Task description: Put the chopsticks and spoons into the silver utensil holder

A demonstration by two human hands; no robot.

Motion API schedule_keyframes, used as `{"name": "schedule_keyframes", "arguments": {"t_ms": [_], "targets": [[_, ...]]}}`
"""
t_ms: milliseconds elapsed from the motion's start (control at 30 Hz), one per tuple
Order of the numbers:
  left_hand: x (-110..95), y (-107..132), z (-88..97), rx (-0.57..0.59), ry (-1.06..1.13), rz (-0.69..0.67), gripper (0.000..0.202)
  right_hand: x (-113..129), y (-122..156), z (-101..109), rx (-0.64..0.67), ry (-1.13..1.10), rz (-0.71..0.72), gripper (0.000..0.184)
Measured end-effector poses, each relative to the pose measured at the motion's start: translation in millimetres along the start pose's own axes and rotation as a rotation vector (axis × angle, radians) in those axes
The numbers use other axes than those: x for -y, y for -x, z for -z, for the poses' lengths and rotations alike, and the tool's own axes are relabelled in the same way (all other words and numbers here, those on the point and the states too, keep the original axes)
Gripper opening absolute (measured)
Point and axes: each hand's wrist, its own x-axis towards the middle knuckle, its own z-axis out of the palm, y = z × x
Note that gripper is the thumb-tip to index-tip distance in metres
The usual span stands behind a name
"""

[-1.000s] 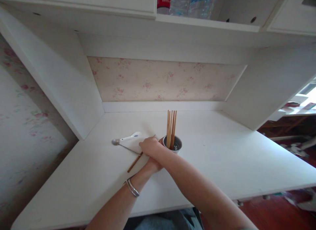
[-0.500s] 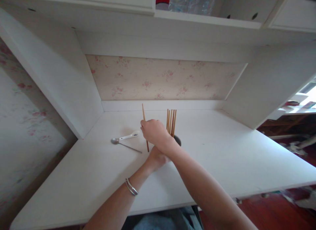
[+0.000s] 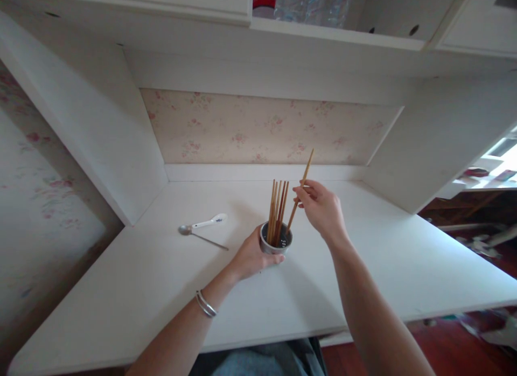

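My left hand (image 3: 253,257) is wrapped round a metal utensil holder (image 3: 276,250) with small holes inside, gripping it from the left. Several wooden chopsticks (image 3: 277,206) stand upright in the holder, bunched towards its left side. Between the thumb and fingers of my right hand (image 3: 321,206) is a single chopstick (image 3: 307,168), tilted, its lower end at the holder's right rim. Left of the holder, a metal spoon (image 3: 202,238) and a white spoon (image 3: 210,222) lie on the desk, their ends close together.
The white desk (image 3: 133,290) is closed in by a left side panel (image 3: 81,117) and a right side panel (image 3: 440,133). Overhead, a shelf (image 3: 339,34) holds plastic bottles (image 3: 311,7) and a red-labelled item (image 3: 264,0).
My right hand has moved from left of the holder, across my left hand, to its right, carrying the chopstick to the rim. My left hand stays on the holder.
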Motion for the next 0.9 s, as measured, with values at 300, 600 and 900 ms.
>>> {"name": "schedule_keyframes", "arguments": {"t_ms": [300,600,900], "targets": [[8,-3,0.0,-0.027,0.001,0.002,0.073,-20,27,-20,0.169,0.21,-0.043,0.031],[14,-4,0.9,-0.033,0.034,-0.012,0.076,-23,40,-25,0.271,0.266,-0.039,0.035],[7,-3,2.1,-0.029,0.018,-0.023,0.076,-36,49,-23,0.373,-0.185,-0.181,0.048]]}}
